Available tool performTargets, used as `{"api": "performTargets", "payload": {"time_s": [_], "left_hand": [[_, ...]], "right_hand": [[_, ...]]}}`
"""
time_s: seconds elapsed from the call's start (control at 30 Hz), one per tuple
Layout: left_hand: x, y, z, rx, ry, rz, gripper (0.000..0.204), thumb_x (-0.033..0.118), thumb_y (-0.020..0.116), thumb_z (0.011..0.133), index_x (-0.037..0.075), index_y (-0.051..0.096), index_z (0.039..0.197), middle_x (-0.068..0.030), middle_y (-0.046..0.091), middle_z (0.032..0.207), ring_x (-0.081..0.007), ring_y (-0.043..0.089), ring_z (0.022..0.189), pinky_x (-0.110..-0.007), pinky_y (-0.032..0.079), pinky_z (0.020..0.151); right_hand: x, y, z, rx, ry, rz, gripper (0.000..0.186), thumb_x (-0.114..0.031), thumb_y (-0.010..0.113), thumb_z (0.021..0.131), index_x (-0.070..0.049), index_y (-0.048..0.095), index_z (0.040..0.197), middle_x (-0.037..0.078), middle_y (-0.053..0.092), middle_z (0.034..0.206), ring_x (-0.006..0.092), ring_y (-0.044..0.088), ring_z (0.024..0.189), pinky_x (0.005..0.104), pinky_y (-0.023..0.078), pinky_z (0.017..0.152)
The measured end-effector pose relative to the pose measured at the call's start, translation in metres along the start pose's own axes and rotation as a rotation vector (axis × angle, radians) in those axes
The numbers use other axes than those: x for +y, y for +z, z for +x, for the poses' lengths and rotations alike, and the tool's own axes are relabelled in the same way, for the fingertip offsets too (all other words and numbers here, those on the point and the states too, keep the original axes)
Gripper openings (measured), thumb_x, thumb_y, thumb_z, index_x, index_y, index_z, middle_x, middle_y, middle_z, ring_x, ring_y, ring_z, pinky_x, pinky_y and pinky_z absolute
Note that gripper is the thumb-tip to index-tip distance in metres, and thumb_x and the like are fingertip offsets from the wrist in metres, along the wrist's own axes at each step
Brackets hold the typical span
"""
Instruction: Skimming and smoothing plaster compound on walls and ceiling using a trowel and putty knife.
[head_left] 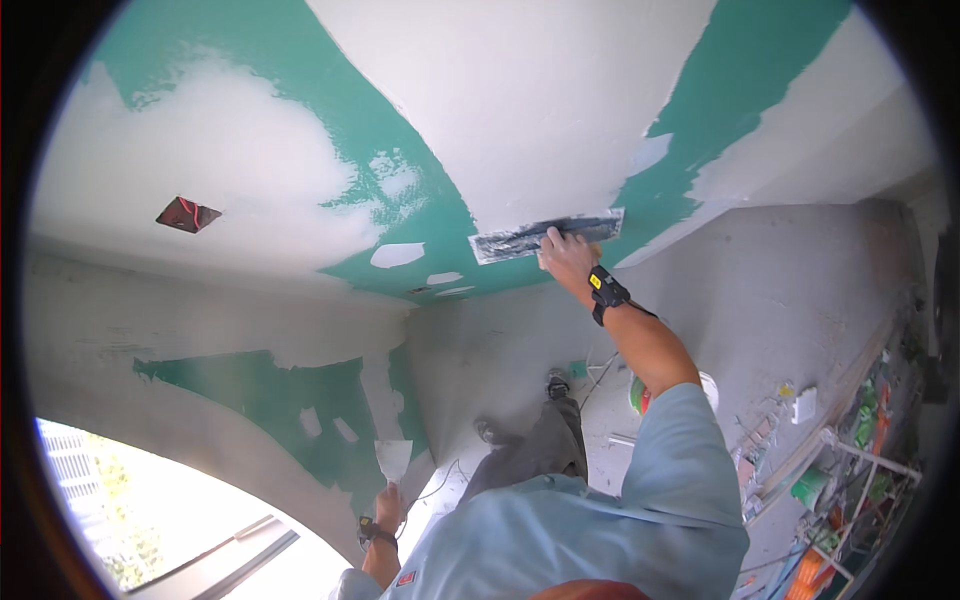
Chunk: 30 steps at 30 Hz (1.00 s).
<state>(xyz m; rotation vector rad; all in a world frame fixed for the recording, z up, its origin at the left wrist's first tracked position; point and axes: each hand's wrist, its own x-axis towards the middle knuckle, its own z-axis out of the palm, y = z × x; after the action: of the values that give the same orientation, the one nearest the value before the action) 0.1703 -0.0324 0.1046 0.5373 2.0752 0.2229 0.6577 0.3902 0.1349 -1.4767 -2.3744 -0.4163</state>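
Note:
My right hand (570, 258) is closed round the handle of a finishing trowel (510, 242). The long, compound-smeared blade lies against the low part of the wall, across a white band of joint compound (510, 110) between two strips of green board (345, 95). Down at the lower left, my left hand (389, 506) grips a putty knife (394, 458) with its wide pale blade pointing up. Whether any compound sits on that blade I cannot tell. Both wrists wear dark bands.
A square recessed electrical box (187, 214) with red wire sits in the wall at left. Bright window opening (150, 500) lies lower left. Behind my right arm stands a bucket (708, 390). Cluttered debris, a metal frame (880, 460) and a green pail (810, 487) fill the right side.

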Motion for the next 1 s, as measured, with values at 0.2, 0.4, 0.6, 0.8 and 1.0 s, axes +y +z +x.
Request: {"api": "performTargets", "payload": {"time_s": [0.2,0.4,0.6,0.8,1.0], "left_hand": [[0.017,0.033,-0.062,-0.044,-0.141,-0.162,0.052,0.048,0.036,0.091,0.002,0.053,0.072,-0.0019,0.045,0.051,-0.0110,0.042,0.037,-0.025,0.031,0.032],[0.023,0.055,-0.049,-0.105,-0.060,-0.162,0.051,0.048,0.037,0.091,0.003,0.052,0.072,-0.0017,0.044,0.050,-0.0118,0.043,0.036,-0.027,0.032,0.031],[0.041,0.054,-0.026,-0.042,-0.048,-0.056,0.050,0.047,0.038,0.091,0.004,0.050,0.068,-0.0025,0.044,0.050,-0.0127,0.042,0.036,-0.027,0.030,0.030],[0.089,0.082,-0.076,-0.008,0.010,-0.250,0.047,0.046,0.037,0.092,0.008,0.044,0.065,0.0006,0.038,0.049,-0.0093,0.035,0.035,-0.025,0.027,0.030],[0.111,0.133,-0.130,0.007,-0.067,-0.368,0.043,0.046,0.036,0.091,0.009,0.044,0.071,0.0025,0.035,0.049,-0.0081,0.033,0.035,-0.024,0.027,0.032]], "right_hand": [[-0.008,0.108,-0.053,-0.113,0.121,0.078,0.010,-0.017,0.055,0.074,-0.008,0.056,0.078,0.007,0.053,0.082,0.0250,0.058,0.073,0.0394,0.045,0.064],[0.014,0.049,-0.116,-0.375,0.542,0.625,0.013,-0.009,0.056,0.070,-0.004,0.061,0.081,0.011,0.063,0.080,0.0273,0.060,0.078,0.0397,0.045,0.070],[0.032,-0.009,-0.150,0.047,1.082,2.009,0.031,-0.004,0.053,0.068,-0.006,0.058,0.098,0.003,0.058,0.086,0.0189,0.056,0.083,0.0364,0.044,0.079],[0.066,0.033,-0.115,0.610,1.060,2.629,0.037,-0.001,0.059,0.064,-0.010,0.053,0.098,0.001,0.054,0.099,0.0214,0.048,0.103,0.0472,0.035,0.094],[0.074,0.060,-0.078,0.632,1.076,2.644,0.028,0.000,0.057,0.065,-0.010,0.052,0.091,0.000,0.052,0.092,0.0181,0.048,0.094,0.0485,0.034,0.096]]}}
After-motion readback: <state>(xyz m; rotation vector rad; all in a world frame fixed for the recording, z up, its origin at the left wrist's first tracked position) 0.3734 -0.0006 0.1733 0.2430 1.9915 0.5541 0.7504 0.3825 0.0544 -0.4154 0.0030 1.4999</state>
